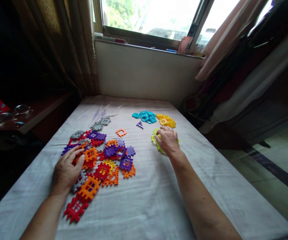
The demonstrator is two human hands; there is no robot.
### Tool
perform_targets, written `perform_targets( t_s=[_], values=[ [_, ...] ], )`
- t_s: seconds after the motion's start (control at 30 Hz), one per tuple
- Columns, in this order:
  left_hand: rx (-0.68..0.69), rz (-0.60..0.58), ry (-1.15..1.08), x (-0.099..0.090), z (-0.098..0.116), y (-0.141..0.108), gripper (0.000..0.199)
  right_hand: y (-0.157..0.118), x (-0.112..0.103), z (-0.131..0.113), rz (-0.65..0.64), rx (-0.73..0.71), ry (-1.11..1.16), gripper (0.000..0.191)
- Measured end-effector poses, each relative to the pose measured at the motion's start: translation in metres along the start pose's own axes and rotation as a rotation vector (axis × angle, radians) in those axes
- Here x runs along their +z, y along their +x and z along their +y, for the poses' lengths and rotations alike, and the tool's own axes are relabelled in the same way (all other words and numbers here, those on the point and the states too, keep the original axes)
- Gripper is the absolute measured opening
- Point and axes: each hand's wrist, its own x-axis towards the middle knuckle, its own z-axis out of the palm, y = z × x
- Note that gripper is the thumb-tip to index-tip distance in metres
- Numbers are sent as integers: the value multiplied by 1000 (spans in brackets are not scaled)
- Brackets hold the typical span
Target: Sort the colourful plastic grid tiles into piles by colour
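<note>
Interlocking plastic tiles lie on the bed sheet. My left hand (67, 166) rests at the left side of a mixed pile, thumb and fingers apart, touching an orange window tile (90, 154). Around it are purple tiles (110, 151), red tiles (102, 171) and grey tiles (101, 123). Over to the right, my right hand (168, 138) is curled down onto lime-green tiles (155, 139), its fingertips partly hidden among them. Beyond it are a blue tile heap (145, 116) and a yellow tile heap (167, 120). A purple triangle (139, 125) and an orange frame tile (121, 132) lie singly.
A pale sheet (144, 206) covers the flat surface, which meets a low wall (146, 70) under a window. On the left, glasses (11, 113) lie on a dark cabinet beside a curtain (56, 46). Clothes (249, 76) hang at the right.
</note>
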Motion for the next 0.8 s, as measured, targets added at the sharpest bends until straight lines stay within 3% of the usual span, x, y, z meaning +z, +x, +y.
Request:
perform_targets(
  t_s=[0.13,0.27,0.4,0.53,0.8],
  values=[
    [-1,4,-5,2,-2,1,34,-16,-4,38,2,132,-38,20],
    [2,3,-7,3,-2,1,37,-24,8,42,17,155,-12,32],
    [8,4,4,3,-3,1,39,-22,33,22,154,-21,-12,47],
    [13,6,8,3,-4,1,42,-15,58,11,110,-247,-49,36],
    [31,16,9,6,-8,1,38,0,69,48,116,-194,-107,31]
  ],
)
